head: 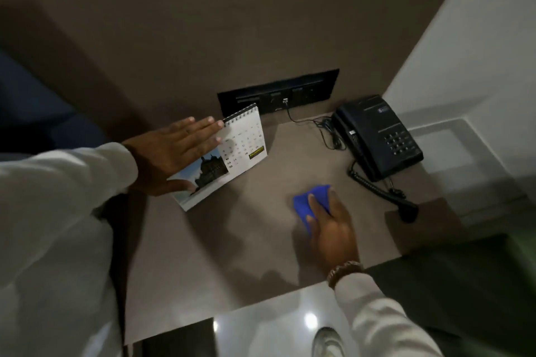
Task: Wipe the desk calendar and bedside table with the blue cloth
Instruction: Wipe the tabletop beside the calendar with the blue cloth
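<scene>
Brown, matte and smooth, the top of a bedside table (232,235) fills the middle of the view, seen from above by a person in pale long sleeves. On its left part stands a white spiral-bound desk calendar (229,153), tilted, with a photo of a dark domed building on the nearer half and a date grid on the farther half. The left hand (171,153) lies flat against the calendar's left side, fingers spread and straight, the thumb resting on the photo near the lower edge; it steadies the calendar and pinches nothing. Right of the calendar and well apart from it, the right hand (333,226) presses a crumpled bright blue cloth (311,206) down onto the tabletop, fingers curled over the cloth and bunching it. A brown beaded bracelet (345,268) circles that wrist. At the far right of the table sits a black push-button telephone (377,136), its coiled cord trailing toward the near edge. Behind the calendar, a black socket panel (301,91) is set into the wall, with a thin cable plugged in.
</scene>
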Demonstrator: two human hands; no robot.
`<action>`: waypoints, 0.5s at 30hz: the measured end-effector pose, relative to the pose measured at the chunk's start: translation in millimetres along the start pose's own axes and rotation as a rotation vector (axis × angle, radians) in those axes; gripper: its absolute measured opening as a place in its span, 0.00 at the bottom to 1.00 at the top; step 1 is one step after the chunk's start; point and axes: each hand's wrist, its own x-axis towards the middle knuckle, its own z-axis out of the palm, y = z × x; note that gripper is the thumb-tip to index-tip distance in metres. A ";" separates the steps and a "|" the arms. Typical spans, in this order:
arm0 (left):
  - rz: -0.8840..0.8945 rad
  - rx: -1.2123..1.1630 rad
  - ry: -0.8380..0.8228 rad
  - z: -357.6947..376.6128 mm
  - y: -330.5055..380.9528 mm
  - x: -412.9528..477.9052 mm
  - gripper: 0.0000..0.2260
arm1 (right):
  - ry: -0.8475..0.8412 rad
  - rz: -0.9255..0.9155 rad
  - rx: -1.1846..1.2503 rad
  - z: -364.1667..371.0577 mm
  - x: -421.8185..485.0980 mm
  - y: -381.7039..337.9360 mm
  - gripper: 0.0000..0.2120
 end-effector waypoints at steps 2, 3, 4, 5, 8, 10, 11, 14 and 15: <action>-0.054 -0.016 -0.020 -9.1 4.2 -4.7 0.41 | -0.090 -0.044 -0.227 -4.1 -0.6 14.4 0.46; -0.101 -0.041 -0.014 -13.9 9.2 -6.7 0.41 | -0.104 -0.044 -0.270 -6.5 -3.1 16.4 0.53; -0.179 -0.089 0.024 -19.8 15.7 -10.1 0.40 | -0.064 -0.033 -0.234 -9.0 -4.3 13.9 0.54; -0.292 -0.180 0.095 -24.8 24.6 -14.3 0.39 | -0.006 -0.029 -0.164 -12.2 -3.4 7.4 0.49; -0.806 -0.590 0.414 -31.1 65.4 -28.6 0.36 | 0.126 -0.060 0.224 -32.5 22.9 -30.3 0.37; -1.232 -0.833 0.579 -29.3 91.0 -32.0 0.33 | 0.095 -0.094 0.483 -48.1 59.4 -63.3 0.31; -1.450 -0.946 0.599 -27.7 98.9 -31.1 0.31 | 0.075 -0.100 0.591 -52.7 77.8 -79.8 0.29; -1.854 -1.207 0.460 -21.1 107.7 -22.2 0.30 | 0.058 -0.072 0.869 -56.1 115.1 -119.7 0.27; -1.887 -1.294 0.455 -17.6 110.0 -19.4 0.33 | 0.057 -0.060 0.909 -52.3 121.9 -126.9 0.27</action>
